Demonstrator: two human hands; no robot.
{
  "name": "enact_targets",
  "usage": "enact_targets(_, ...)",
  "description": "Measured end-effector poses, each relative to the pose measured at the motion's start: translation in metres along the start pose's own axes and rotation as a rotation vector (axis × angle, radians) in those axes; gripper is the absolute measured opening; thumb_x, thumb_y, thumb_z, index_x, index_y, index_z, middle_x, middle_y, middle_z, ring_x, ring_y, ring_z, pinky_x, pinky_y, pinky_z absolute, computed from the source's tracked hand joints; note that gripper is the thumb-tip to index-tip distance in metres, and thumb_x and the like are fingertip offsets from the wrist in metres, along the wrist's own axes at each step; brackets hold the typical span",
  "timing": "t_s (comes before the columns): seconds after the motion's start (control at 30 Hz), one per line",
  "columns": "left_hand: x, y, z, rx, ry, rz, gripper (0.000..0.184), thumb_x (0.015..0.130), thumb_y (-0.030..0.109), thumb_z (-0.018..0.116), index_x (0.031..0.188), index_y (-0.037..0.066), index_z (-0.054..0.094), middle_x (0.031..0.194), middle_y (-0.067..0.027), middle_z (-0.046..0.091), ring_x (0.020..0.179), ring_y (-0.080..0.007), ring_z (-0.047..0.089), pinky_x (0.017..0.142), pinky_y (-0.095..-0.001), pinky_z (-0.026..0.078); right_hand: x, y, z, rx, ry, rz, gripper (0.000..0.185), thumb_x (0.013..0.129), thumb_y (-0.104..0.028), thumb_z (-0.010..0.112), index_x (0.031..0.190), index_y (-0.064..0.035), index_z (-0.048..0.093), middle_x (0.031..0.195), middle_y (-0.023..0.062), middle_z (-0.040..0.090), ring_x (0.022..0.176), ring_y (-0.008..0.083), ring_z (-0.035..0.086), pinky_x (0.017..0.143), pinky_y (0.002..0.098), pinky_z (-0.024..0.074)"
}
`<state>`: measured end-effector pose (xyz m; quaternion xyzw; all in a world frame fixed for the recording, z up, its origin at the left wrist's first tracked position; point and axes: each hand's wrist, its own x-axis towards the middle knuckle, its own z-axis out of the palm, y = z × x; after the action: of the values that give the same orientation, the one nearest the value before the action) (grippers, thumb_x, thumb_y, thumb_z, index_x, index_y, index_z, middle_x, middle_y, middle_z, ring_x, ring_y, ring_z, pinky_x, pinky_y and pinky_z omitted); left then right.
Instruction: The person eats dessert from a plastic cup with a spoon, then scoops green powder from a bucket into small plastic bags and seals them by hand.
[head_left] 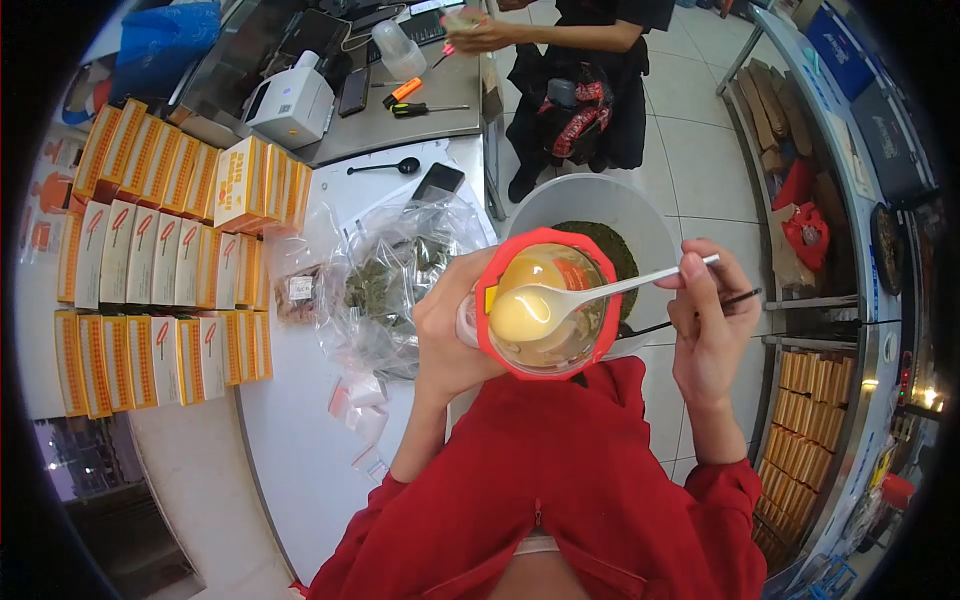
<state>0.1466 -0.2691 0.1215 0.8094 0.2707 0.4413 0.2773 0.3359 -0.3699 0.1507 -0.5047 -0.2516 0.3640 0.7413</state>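
Observation:
My left hand (447,318) is wrapped round a clear jar (590,345) with a red angular rim, its mouth facing up towards me. Something amber-yellow shows inside it. Between the fingertips of my right hand (712,315) is the handle of a white spoon (625,283). The spoon's bowl is over the jar's mouth and looks full of a pale yellow, glossy substance. A thin black handle (690,314) also passes through my right fingers; its far end is hidden behind the jar. Below the jar stands a large whitish bucket (545,195) with dark green, crumbly material (600,238) in it.
Left, a white table bears a clear plastic bag (385,285) of green material, small bags (358,405), a black spoon (385,167), a phone (438,184) and stacked yellow boxes (165,260). Another person's arm (560,37) reaches over a metal counter (440,105). Shelves (800,300) stand right.

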Motion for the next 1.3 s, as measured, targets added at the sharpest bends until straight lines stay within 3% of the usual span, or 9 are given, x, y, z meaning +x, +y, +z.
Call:
enact_targets(0.2, -0.005, 0.0, -0.006, -0.014, -0.076, -0.028, 0.055, 0.056, 0.021, 0.076, 0.102, -0.002, 0.056, 0.094, -0.014, 0.062, 0.08, -0.0242, 0.063, 0.071, -0.0297, 0.048, 0.015, -0.016, 0.001, 0.002, -0.03, 0.081, 0.02, 0.085, -0.009, 0.057, 0.1, 0.0036, 0.059, 0.069, 0.0085, 0.064, 0.039, -0.0009, 0.027, 0.038, 0.0176, 0.0178)
enact_targets(0.27, -0.009, 0.003, -0.008, -0.141, -0.137, -0.19, 0.055, 0.057, 0.023, 0.076, 0.103, -0.002, 0.056, 0.094, -0.0124, 0.062, 0.081, -0.0213, 0.063, 0.072, -0.0293, 0.048, 0.017, -0.023, 0.001, 0.015, -0.05, 0.096, 0.021, 0.085, -0.01, 0.057, 0.1, 0.0036, 0.059, 0.069, 0.0083, 0.064, 0.039, -0.0008, 0.027, 0.038, 0.0176, 0.0181)
enact_targets(0.37, -0.01, 0.009, -0.011, -0.214, -0.178, -0.214, 0.057, 0.059, 0.028, 0.075, 0.104, -0.002, 0.056, 0.094, -0.0112, 0.063, 0.083, -0.0191, 0.062, 0.073, -0.029, 0.048, 0.019, -0.032, -0.001, 0.006, -0.093, 0.101, 0.022, 0.084, -0.011, 0.058, 0.1, 0.0032, 0.06, 0.069, 0.0086, 0.064, 0.038, -0.0008, 0.027, 0.038, 0.0171, 0.0188)
enact_targets(0.73, 0.0, 0.049, -0.007, -0.606, -0.248, -0.066, 0.041, 0.067, 0.026, 0.07, 0.096, -0.002, 0.061, 0.089, -0.0137, 0.064, 0.08, -0.0236, 0.064, 0.072, -0.0319, 0.05, 0.022, -0.075, 0.013, 0.046, -0.237, 0.158, 0.03, 0.084, -0.015, 0.057, 0.106, 0.0045, 0.057, 0.068, 0.007, 0.063, 0.035, -0.0009, 0.027, 0.036, 0.0154, 0.0178)
enact_targets(0.8, -0.005, 0.053, -0.008, -0.68, -0.229, -0.102, 0.038, 0.068, 0.025, 0.069, 0.095, -0.001, 0.062, 0.09, -0.014, 0.064, 0.081, -0.0241, 0.064, 0.072, -0.032, 0.051, 0.021, -0.08, 0.017, -0.04, -0.278, 0.114, 0.03, 0.088, -0.013, 0.048, 0.111, 0.0052, 0.05, 0.062, -0.0023, 0.051, 0.032, -0.0011, 0.026, 0.032, 0.0159, 0.0185)
enact_targets(0.97, -0.018, 0.065, -0.015, -0.854, -0.11, -0.266, 0.033, 0.071, 0.024, 0.066, 0.093, -0.001, 0.064, 0.09, -0.0148, 0.065, 0.083, -0.0256, 0.065, 0.074, -0.0324, 0.052, 0.021, -0.094, 0.023, 0.036, -0.348, 0.136, 0.03, 0.088, -0.013, 0.048, 0.11, 0.0062, 0.049, 0.063, -0.0014, 0.042, 0.032, -0.0003, 0.027, 0.029, 0.015, 0.0208)
enact_targets(1.1, -0.013, 0.06, -0.029, -0.747, -0.219, -0.066, 0.035, 0.07, 0.022, 0.068, 0.096, -0.001, 0.063, 0.095, -0.0162, 0.064, 0.086, -0.0267, 0.064, 0.075, -0.0337, 0.052, 0.022, -0.101, 0.027, 0.086, -0.406, 0.138, 0.027, 0.089, -0.012, 0.047, 0.111, 0.0049, 0.047, 0.064, -0.0015, 0.041, 0.032, -0.0004, 0.027, 0.028, 0.0141, 0.0266)
enact_targets(1.17, -0.008, 0.061, -0.038, -0.817, -0.403, -0.139, 0.038, 0.07, 0.022, 0.07, 0.099, -0.001, 0.061, 0.096, -0.0168, 0.063, 0.088, -0.0286, 0.063, 0.076, -0.034, 0.051, 0.023, -0.102, 0.026, 0.104, -0.459, 0.128, 0.026, 0.09, -0.011, 0.046, 0.111, 0.0039, 0.045, 0.064, -0.002, 0.042, 0.032, -0.0003, 0.027, 0.028, 0.0138, 0.028)
enact_targets(1.3, -0.007, 0.056, -0.038, -0.795, -0.447, -0.064, 0.04, 0.071, 0.022, 0.07, 0.101, -0.001, 0.059, 0.096, -0.0174, 0.063, 0.089, -0.0293, 0.063, 0.076, -0.0343, 0.051, 0.021, -0.102, 0.027, 0.111, -0.468, 0.115, 0.025, 0.09, -0.012, 0.046, 0.111, 0.0029, 0.044, 0.062, -0.0029, 0.043, 0.031, -0.0001, 0.026, 0.028, 0.0134, 0.0274)
